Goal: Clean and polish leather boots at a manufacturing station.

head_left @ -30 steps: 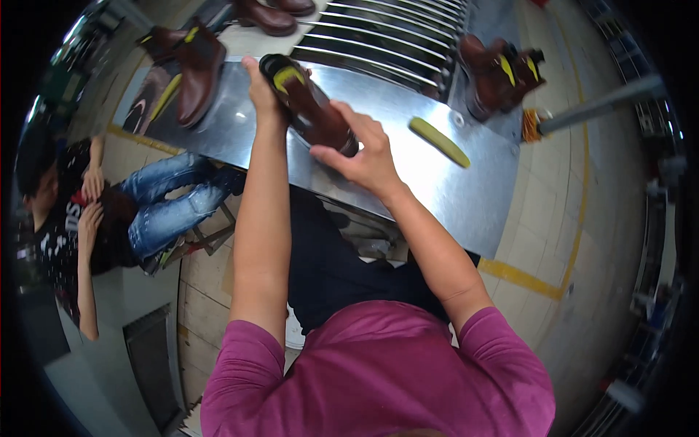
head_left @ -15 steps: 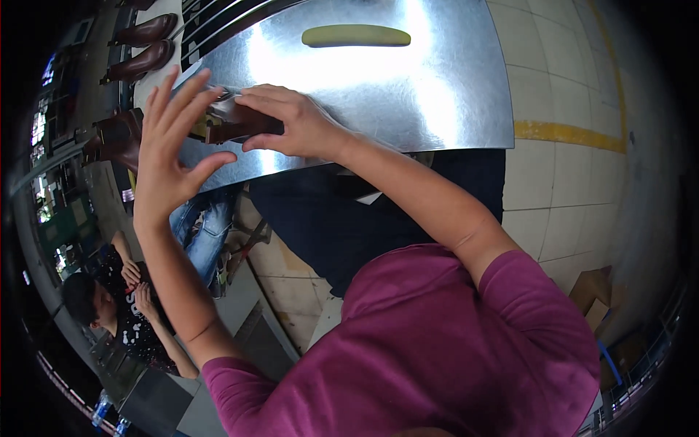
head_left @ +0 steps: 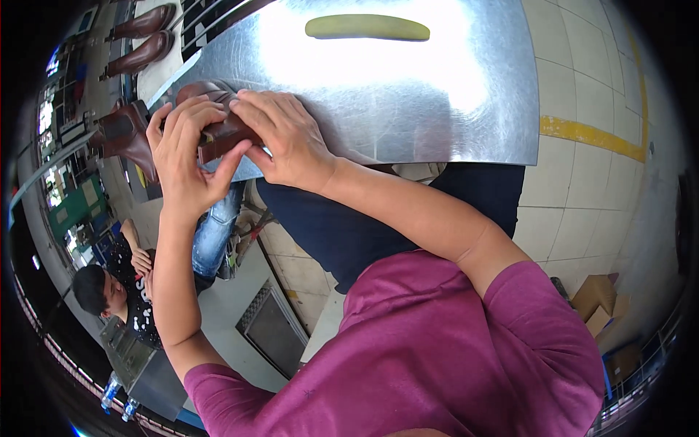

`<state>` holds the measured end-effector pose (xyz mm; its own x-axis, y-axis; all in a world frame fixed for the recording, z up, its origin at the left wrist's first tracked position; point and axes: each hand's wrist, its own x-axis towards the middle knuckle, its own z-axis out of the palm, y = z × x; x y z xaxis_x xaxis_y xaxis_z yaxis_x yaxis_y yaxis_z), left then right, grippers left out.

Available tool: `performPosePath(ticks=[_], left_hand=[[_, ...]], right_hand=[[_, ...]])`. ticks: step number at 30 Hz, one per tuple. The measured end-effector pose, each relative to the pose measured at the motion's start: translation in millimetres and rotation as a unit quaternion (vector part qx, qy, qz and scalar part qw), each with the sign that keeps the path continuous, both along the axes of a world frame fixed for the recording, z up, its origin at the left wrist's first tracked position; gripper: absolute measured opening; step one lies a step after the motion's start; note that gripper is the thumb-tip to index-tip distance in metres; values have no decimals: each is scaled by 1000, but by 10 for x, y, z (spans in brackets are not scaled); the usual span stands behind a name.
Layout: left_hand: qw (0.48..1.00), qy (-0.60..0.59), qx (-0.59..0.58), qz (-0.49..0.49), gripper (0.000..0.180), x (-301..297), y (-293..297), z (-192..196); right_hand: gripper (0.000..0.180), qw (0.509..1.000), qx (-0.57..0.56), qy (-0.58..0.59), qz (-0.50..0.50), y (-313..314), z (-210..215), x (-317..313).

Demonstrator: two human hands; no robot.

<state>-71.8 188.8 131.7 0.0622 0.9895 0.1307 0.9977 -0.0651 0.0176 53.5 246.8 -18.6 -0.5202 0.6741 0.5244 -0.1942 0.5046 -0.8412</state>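
Note:
A brown leather boot (head_left: 231,132) is between my two hands at the left end of the metal table, partly covered by my fingers. From its left side, my left hand (head_left: 183,156) curls its fingers over the boot, with the thumb tip close to my right hand. My right hand (head_left: 285,135) grips the boot from the right, fingers bent over its top. A small yellowish patch shows on the boot near my left fingers. Further left stands another brown boot (head_left: 129,138), apart from my hands.
The shiny metal table (head_left: 386,109) carries a long yellow-green curved pad (head_left: 368,27) toward its far edge. Several brown shoes (head_left: 142,54) line a rack at the far left. A seated co-worker (head_left: 120,295) is at the lower left. A cardboard box (head_left: 598,300) sits on the tiled floor at right.
My left hand, open and raised beside the boot before, has moved right and closed its fingers over it. My right hand stays on the boot, which has turned so its toe shows.

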Motion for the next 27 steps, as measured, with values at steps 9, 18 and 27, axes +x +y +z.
performPosePath(ticks=[9,18,27], left_hand=[[999,-13,-23,36,47,-22,-30,110],[994,-78,-75,5,44,-63,-7,210],[999,-32,19,37,36,64,-3,20]], right_hand=[[60,1000,-16,15,11,21,7,21],[51,996,7,41,84,205,85,3],[48,998,-14,51,-27,82,145,-39]])
